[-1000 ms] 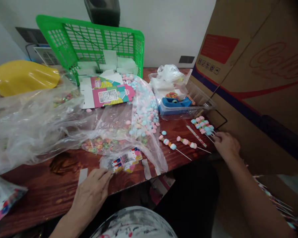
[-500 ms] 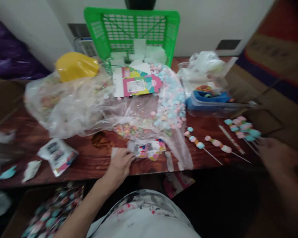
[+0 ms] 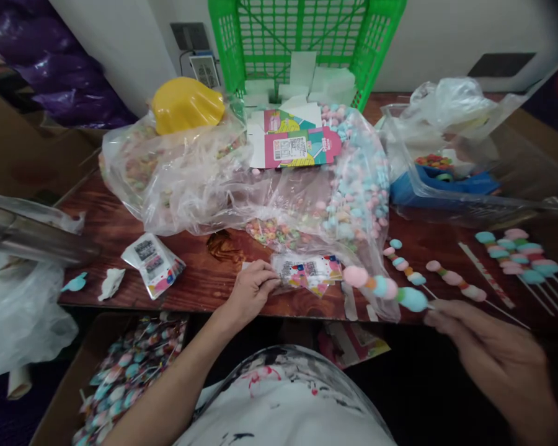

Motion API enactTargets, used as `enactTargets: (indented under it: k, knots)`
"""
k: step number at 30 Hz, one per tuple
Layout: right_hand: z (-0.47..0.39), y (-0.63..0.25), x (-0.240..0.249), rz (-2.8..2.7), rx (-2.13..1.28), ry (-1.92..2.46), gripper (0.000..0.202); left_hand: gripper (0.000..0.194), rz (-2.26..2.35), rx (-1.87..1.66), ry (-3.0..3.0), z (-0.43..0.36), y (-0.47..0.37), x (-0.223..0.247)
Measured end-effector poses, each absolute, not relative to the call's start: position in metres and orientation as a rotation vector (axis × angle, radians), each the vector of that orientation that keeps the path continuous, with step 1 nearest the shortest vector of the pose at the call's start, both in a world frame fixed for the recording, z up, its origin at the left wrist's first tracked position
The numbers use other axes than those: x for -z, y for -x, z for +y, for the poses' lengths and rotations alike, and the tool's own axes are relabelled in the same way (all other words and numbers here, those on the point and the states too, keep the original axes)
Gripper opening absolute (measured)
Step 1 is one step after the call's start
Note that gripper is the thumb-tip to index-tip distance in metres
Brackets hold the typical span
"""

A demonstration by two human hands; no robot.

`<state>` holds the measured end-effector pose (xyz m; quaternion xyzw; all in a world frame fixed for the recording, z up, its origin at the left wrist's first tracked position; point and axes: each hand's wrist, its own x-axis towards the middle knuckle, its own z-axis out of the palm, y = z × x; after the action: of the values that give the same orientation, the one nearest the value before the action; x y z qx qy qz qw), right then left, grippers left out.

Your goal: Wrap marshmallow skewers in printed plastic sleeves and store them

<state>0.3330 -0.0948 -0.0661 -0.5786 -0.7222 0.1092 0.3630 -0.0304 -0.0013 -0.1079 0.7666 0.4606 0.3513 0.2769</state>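
Note:
My right hand [image 3: 493, 353] pinches the white stick of a marshmallow skewer [image 3: 385, 288], threaded with pink and blue marshmallows and orange and green rings. The skewer points left above the table edge. My left hand [image 3: 253, 291] is closed at the left end of some clear printed plastic bags [image 3: 302, 272]; its fingertips are partly hidden. Two loose skewers, one of them a pink one [image 3: 456, 282], lie beyond my right hand. Farther right is a group of several marshmallow skewers [image 3: 521, 254], beside a patterned strip [image 3: 486, 275].
Large clear bags of marshmallows [image 3: 353, 192] and ring candies [image 3: 139, 164] cover the table's middle, under a printed carton [image 3: 297, 148]. Behind stands a green basket [image 3: 302, 31]. A clear tub [image 3: 451, 204] stands at right, a bag stack [image 3: 153, 263] at left, a box of wrapped skewers [image 3: 125, 371] below.
My right hand has come left from the skewer group with one skewer now held up near the bags. My left hand stays at the printed bags. The view has shifted.

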Motion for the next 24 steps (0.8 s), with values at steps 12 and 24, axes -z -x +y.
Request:
enactTargets:
  k: [12,24]
  knots:
    - [-0.071,-0.272,0.082,-2.028,-0.317,1.366,0.018,0.016,1.192,-0.984,-2.054,-0.001,0.036,0.114]
    - [-0.069,-0.272,0.076,-2.216,-0.287,1.379,0.020,0.022,1.085,-0.901,-2.232,-0.004,0.036,0.112]
